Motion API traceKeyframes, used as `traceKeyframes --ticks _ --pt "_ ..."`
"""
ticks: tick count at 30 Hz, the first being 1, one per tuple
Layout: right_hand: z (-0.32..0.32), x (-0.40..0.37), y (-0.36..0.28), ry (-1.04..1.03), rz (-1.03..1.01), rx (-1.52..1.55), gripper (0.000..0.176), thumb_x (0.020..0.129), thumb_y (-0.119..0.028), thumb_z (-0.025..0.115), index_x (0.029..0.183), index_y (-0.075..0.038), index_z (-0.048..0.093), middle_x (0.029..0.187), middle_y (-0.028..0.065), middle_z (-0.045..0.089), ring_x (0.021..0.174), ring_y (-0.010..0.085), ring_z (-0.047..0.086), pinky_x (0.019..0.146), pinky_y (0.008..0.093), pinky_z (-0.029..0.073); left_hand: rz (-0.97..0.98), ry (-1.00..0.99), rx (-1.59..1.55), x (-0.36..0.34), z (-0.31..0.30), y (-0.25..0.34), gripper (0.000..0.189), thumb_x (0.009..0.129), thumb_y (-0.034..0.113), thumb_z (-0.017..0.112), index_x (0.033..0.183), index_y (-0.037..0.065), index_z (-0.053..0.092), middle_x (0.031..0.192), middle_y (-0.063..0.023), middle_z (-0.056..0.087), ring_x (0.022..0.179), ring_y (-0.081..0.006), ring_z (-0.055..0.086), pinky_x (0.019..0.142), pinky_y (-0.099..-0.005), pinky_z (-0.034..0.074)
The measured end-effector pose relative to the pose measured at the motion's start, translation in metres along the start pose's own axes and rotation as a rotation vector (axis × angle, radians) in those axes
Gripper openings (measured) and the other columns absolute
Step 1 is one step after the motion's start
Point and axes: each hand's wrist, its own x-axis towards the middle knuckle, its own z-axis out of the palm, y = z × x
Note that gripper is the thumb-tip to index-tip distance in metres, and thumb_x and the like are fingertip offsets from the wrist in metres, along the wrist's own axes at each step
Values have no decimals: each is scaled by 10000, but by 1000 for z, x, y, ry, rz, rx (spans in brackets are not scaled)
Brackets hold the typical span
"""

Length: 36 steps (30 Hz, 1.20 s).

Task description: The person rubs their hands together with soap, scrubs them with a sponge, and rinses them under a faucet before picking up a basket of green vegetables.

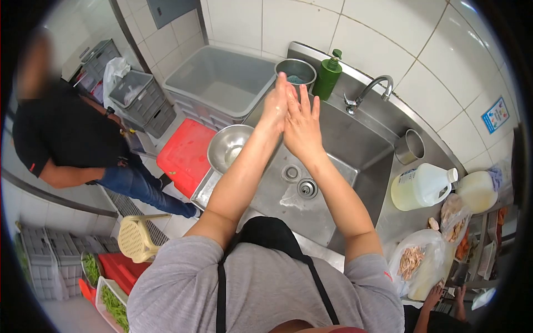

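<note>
Over the far left part of the steel sink [344, 133], my left hand [274, 105] and my right hand [303, 123] are pressed against each other. The fingers of both are stretched out, and no object shows between them. Some whitish wetness shows on my left hand and wrist. Just beyond them stand a steel pot [300, 66] with something bluish inside and a green pump bottle [328, 76]. A curved faucet [368, 92] rises at the back of the sink. No water is seen running from it.
A steel bowl [217, 145] and red lid [186, 152] lie left, below a grey tub [219, 75]. At right are a steel cup [410, 147], a jug [417, 187] and bagged meat [411, 262]. One person [66, 125] stands left; another's hands [432, 298] show lower right.
</note>
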Motion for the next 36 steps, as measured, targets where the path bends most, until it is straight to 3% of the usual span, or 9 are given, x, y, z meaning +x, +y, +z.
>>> traceKeyframes --ticks 4,6,9,12,19,21,28,34,36 --pt "-8 7 -10 -40 132 201 528 717 -130 491 1208 30 377 1382 94 118 1230 397 153 917 622 173 -8 -19 -194 12 -13 1 416 870 423 374 607 101 395 538 14 360 494 -100 367 458 -248 329" --pt "0 13 -2 -32 150 50 621 706 -171 526 1267 -33 299 1386 80 111 1242 391 122 913 643 141 30 -48 -68 12 -11 -10 377 861 412 407 824 42 471 688 -37 484 649 -138 486 589 -263 412" --pt "-17 27 4 -165 145 -308 594 742 -233 472 1279 -54 292 1391 101 84 1264 381 55 920 647 87 452 -253 444 -11 -7 -24 734 774 236 594 1289 -21 137 1277 -141 301 1185 -217 311 961 -328 274" --pt "-14 30 6 -196 152 -392 573 757 -234 463 1275 -50 300 1386 122 92 1269 372 46 919 645 86 182 -321 316 -31 4 1 882 681 130 671 1312 -18 74 1343 -160 200 1240 -234 222 988 -340 227" --pt "-19 34 0 -131 128 -451 632 748 -304 493 1273 -18 286 1364 167 146 1261 376 90 935 618 106 332 -392 407 -25 -4 6 832 671 96 675 1302 -28 148 1308 -160 282 1220 -224 275 967 -316 267" --pt "-21 34 -12 -314 166 -376 700 726 -310 523 1283 7 242 1335 199 200 1244 380 155 962 572 123 -11 -316 306 -23 -3 14 666 758 215 610 1266 -38 262 1241 -155 387 1169 -216 360 927 -303 323" --pt "-15 36 -21 -107 45 -301 748 714 -274 536 1305 4 171 1304 220 246 1223 385 206 969 552 139 5 -151 65 -22 -14 22 574 858 393 421 1217 -48 340 1203 -147 427 1078 -201 444 874 -307 374" --pt "-24 41 -23 -150 60 -344 646 737 -245 484 1300 -45 237 1303 173 279 1232 383 176 932 626 113 224 -160 269 -35 -20 18 609 794 199 556 1271 -15 243 1229 -135 395 1113 -209 410 935 -314 312" --pt "-27 44 -26 -40 -38 -463 533 751 -264 466 1231 -50 374 1276 150 325 1226 362 201 926 639 131 68 -484 -51 -40 -32 33 445 770 113 567 1158 -27 398 1126 -123 474 1063 -191 444 909 -308 338"
